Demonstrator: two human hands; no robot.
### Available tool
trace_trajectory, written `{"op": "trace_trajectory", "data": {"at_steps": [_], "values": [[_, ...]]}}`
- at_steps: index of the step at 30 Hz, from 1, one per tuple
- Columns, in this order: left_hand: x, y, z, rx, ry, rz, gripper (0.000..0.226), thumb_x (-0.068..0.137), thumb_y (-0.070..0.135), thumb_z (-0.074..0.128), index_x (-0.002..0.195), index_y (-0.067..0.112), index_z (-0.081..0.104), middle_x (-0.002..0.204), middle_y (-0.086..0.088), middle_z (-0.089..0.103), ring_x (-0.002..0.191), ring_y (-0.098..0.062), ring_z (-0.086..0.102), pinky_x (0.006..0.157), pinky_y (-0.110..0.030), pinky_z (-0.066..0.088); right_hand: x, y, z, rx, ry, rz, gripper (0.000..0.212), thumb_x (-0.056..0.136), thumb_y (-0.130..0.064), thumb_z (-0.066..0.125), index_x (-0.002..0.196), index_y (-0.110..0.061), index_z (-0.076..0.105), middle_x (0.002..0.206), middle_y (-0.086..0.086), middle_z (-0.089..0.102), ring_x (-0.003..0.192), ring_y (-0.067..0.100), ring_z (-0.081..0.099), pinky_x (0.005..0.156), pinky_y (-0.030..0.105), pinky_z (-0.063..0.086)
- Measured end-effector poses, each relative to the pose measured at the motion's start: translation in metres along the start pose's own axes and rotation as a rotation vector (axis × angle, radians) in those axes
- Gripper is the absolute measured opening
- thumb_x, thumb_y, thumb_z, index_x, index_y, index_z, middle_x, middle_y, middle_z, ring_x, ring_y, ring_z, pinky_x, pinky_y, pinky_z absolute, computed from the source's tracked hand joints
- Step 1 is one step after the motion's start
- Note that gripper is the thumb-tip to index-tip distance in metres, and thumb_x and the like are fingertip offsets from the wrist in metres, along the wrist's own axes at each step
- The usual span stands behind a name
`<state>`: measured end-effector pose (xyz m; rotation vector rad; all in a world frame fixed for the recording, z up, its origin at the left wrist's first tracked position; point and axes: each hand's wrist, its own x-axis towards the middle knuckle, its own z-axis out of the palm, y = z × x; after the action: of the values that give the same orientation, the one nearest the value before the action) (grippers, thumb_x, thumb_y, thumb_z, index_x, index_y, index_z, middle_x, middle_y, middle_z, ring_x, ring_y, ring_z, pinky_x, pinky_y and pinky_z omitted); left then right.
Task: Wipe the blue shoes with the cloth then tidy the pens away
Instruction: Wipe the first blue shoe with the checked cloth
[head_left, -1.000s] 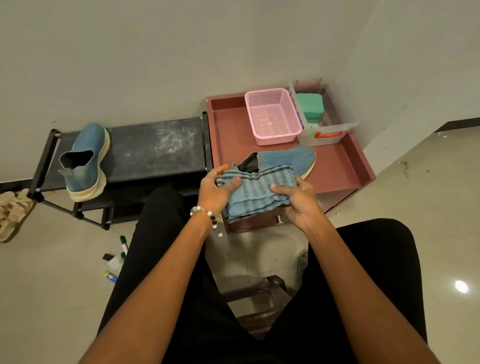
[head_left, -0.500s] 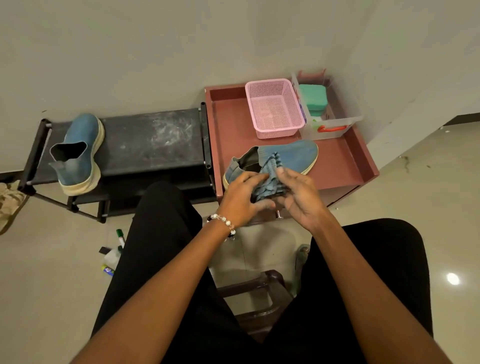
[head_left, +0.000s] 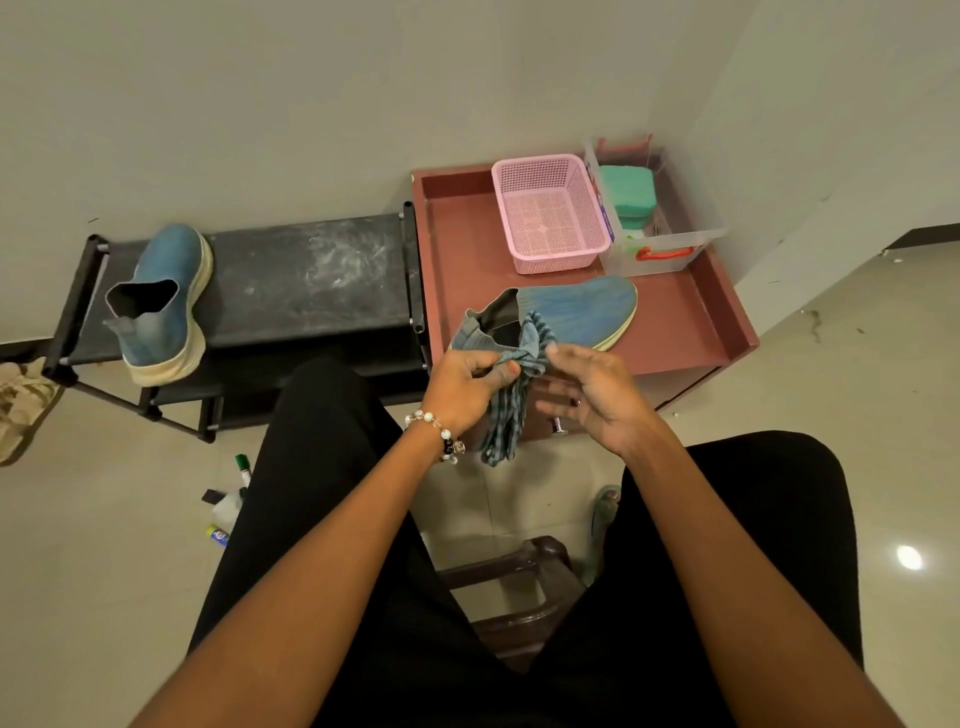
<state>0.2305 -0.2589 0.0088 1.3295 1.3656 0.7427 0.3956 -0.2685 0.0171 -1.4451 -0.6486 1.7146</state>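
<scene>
Cloth (head_left: 511, 387) is what you are handling first, and it is hanging bunched and limp from your left hand (head_left: 460, 387), whose fingers and thumb are pinching its gathered top just in front of the near shoe (head_left: 558, 314); it looks soft, thin and light, so it is probably going to flop and slide unless you are folding it into a pad and gripping that pad across the palm. Your right hand (head_left: 592, 392) is hovering beside the cloth with the fingers spread and loose, gripping nothing that I can see. That shoe is lying on the red-brown bench (head_left: 675, 343), toe toward the right, and its knit upper looks pliable over a firmer pale sole, so you are likely better off steadying it by the sole or heel while wiping. The second blue shoe (head_left: 161, 301) is standing well apart on the black rack (head_left: 311, 275), whose top is looking scuffed and dusty. A pink basket (head_left: 550, 213) and a clear box (head_left: 654, 218) with something green in it are sitting at the back of the bench. A few pens (head_left: 234, 499) are lying on the glossy tiled floor beside your left leg, and they are partly hidden
</scene>
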Motion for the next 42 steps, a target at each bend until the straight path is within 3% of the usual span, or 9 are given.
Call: {"op": "trace_trajectory", "data": {"at_steps": [3, 7, 10, 18, 23, 28, 31, 33, 42], "values": [[-0.002, 0.0, 0.002, 0.021, -0.048, -0.017, 0.021, 0.092, 0.017, 0.061, 0.085, 0.0, 0.072, 0.047, 0.016, 0.052, 0.043, 0.002, 0.041, 0.046, -0.015, 0.033, 0.0, 0.001, 0.001, -0.074, -0.033, 0.093, 0.021, 0.087, -0.037, 0.064, 0.098, -0.02, 0.066, 0.098, 0.003, 0.067, 0.095, 0.024, 0.062, 0.087, 0.05, 0.053], [-0.001, 0.001, 0.002, -0.016, -0.08, -0.064, 0.02, 0.092, 0.02, 0.062, 0.076, 0.011, 0.071, 0.057, 0.002, 0.06, 0.052, -0.008, 0.049, 0.053, -0.023, 0.041, 0.001, 0.002, -0.001, -0.035, -0.019, 0.055, 0.01, 0.088, -0.019, 0.065, 0.092, -0.011, 0.066, 0.089, 0.008, 0.07, 0.085, 0.023, 0.067, 0.084, 0.042, 0.056], [0.001, 0.005, -0.002, -0.165, -0.085, -0.198, 0.018, 0.092, 0.023, 0.061, 0.088, 0.009, 0.073, 0.09, -0.022, 0.071, 0.078, -0.026, 0.064, 0.072, -0.043, 0.054, 0.002, -0.002, -0.005, -0.011, 0.007, 0.004, 0.004, 0.087, -0.008, 0.065, 0.083, -0.007, 0.065, 0.085, 0.008, 0.07, 0.084, 0.022, 0.067, 0.084, 0.041, 0.056], [0.008, 0.004, -0.008, -0.457, 0.127, -0.422, 0.015, 0.094, 0.016, 0.058, 0.086, 0.007, 0.068, 0.082, -0.009, 0.072, 0.075, -0.025, 0.071, 0.065, -0.04, 0.06, 0.006, -0.002, -0.012, 0.338, 0.144, 0.078, 0.02, 0.093, -0.02, 0.04, 0.093, -0.01, 0.058, 0.087, 0.006, 0.066, 0.082, 0.021, 0.06, 0.077, 0.038, 0.049], [0.013, -0.016, -0.005, -0.209, 0.29, -0.389, 0.019, 0.092, 0.024, 0.061, 0.083, 0.01, 0.07, 0.089, -0.013, 0.072, 0.088, -0.031, 0.069, 0.082, -0.047, 0.056, -0.002, -0.002, -0.01, 0.168, -0.029, 0.118, 0.033, 0.085, -0.022, 0.067, 0.11, 0.0, 0.062, 0.105, 0.014, 0.071, 0.098, 0.027, 0.068, 0.081, 0.039, 0.056], [0.004, -0.013, -0.003, 0.231, 0.441, -0.096, 0.03, 0.091, 0.019, 0.059, 0.121, 0.017, 0.058, 0.105, -0.004, 0.066, 0.094, -0.019, 0.062, 0.084, -0.031, 0.05, -0.007, -0.007, -0.016, 0.164, -0.083, 0.123, 0.032, 0.08, 0.001, 0.068, 0.11, 0.008, 0.061, 0.098, 0.019, 0.072, 0.087, 0.028, 0.071, 0.07, 0.035, 0.058], [0.003, -0.014, 0.0, 0.502, 0.271, 0.324, 0.043, 0.087, 0.016, 0.063, 0.129, 0.019, 0.056, 0.12, -0.005, 0.057, 0.109, -0.02, 0.052, 0.094, -0.031, 0.041, -0.007, -0.01, -0.018, 0.181, -0.103, 0.028, 0.029, 0.08, 0.0, 0.066, 0.108, 0.008, 0.061, 0.098, 0.021, 0.071, 0.085, 0.03, 0.071, 0.073, 0.041, 0.059], [0.002, -0.014, 0.004, 0.401, -0.005, 0.387, 0.049, 0.088, 0.016, 0.063, 0.136, 0.019, 0.051, 0.126, -0.002, 0.055, 0.115, -0.016, 0.051, 0.099, -0.028, 0.041, -0.008, -0.011, -0.019, 0.129, -0.138, -0.052, 0.027, 0.078, -0.002, 0.067, 0.103, 0.006, 0.065, 0.097, 0.022, 0.07, 0.083, 0.03, 0.07, 0.079, 0.045, 0.058], [-0.01, -0.005, 0.023, -0.259, -0.502, -0.194, 0.042, 0.099, 0.0, 0.043, 0.138, 0.015, 0.047, 0.125, 0.005, 0.06, 0.094, -0.018, 0.068, 0.083, -0.033, 0.051, 0.008, 0.002, -0.02, 0.161, -0.031, -0.32, 0.041, 0.068, -0.029, 0.077, 0.102, -0.01, 0.063, 0.103, 0.012, 0.067, 0.096, 0.025, 0.065, 0.085, 0.04, 0.055]]}}
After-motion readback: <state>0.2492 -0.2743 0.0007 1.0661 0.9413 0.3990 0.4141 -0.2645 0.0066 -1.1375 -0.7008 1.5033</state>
